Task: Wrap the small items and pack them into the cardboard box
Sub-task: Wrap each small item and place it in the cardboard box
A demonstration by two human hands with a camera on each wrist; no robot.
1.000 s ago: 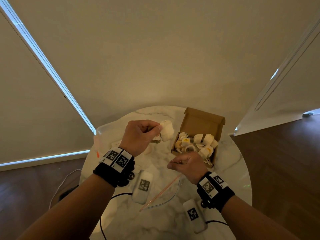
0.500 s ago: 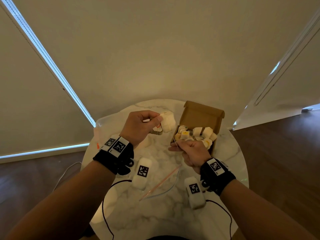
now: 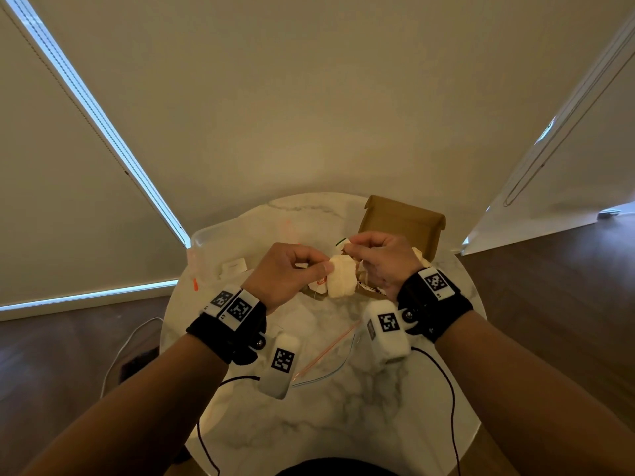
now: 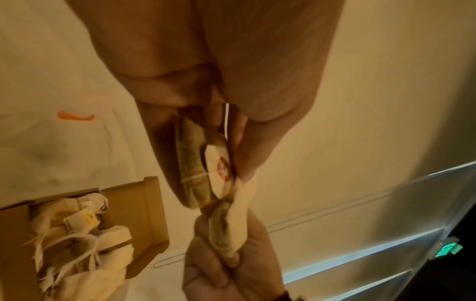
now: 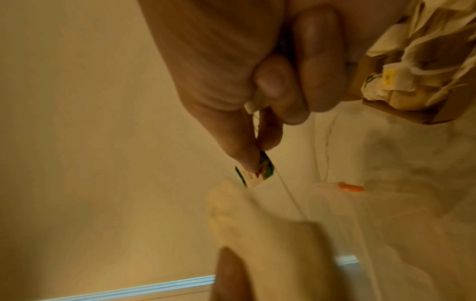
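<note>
My left hand (image 3: 324,266) pinches a tea bag (image 4: 195,163) bound with its string, a red-printed tag (image 4: 219,165) against it. A second pale tea bag (image 3: 340,280) hangs just below those fingers. My right hand (image 3: 347,247) meets the left over the table and pinches a small green tag (image 5: 255,173) on a thin string (image 5: 291,197); its curled fingers (image 4: 226,270) also hold the loose bag's (image 4: 231,220) lower end. The open cardboard box (image 3: 402,221) sits behind my right hand, with several wrapped bags (image 4: 85,244) inside.
The round marble table (image 3: 343,424) carries a clear plastic bag with orange marks (image 3: 213,249) at the left and a flat zip bag (image 3: 326,352) near my wrists. Black cables (image 3: 450,389) trail off the front edge. Wood floor surrounds the table.
My right hand has risen from beside the box up to the left hand and now pinches the green tag. The left hand has moved slightly down and right with its tea bags.
</note>
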